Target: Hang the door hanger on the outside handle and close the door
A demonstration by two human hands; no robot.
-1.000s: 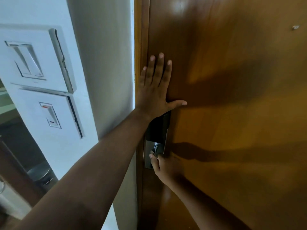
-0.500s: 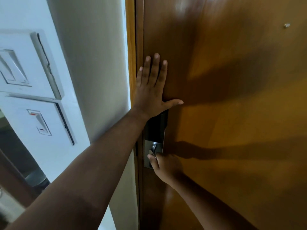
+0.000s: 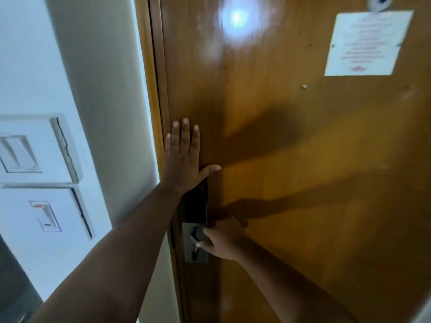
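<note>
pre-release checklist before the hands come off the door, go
1. Door against the frame: ok, no gap shows along the latch edge.
2. Left hand flat on the door above the lock plate: ok.
3. Right hand on the inside handle: ok, fingers wrapped round it.
4. Latch engaged: cannot tell, the bolt is hidden.
5. Door hanger on the outside handle: cannot tell, that side is out of view.
6. Nothing caught in the door edge: ok, the seam is bare where it shows.
</note>
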